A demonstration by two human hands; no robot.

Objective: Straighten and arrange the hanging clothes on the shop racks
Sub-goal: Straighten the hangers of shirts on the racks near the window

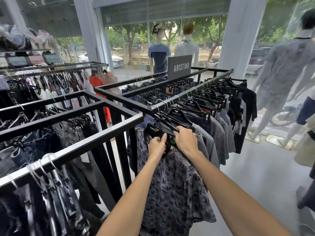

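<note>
To my left the jeans rack (85, 144) stands just beside the one I am working on, so I should mind that a sleeve does not catch its frame. My left hand (156, 145) pinches the black hanger (153, 129) near the collar, thumb raised along it and fingers curled under. The patterned shirt (177, 188) hangs below both hands at the near end of the rail (196, 89), facing me and a little rumpled at the neck. My right hand (187, 140) is closed over the hanger's other shoulder, close against the next hanger behind.

To do this well, I judge I should steady the hanger with the left hand. With the right I would seat the collar evenly so both shoulders sit level, then let the cloth drop straight. Whether the hook is on the rail I cannot tell, and it wants checking before I let go. Further right the grey shirts (213, 138) hang packed close, and I would match their spacing and facing.
</note>
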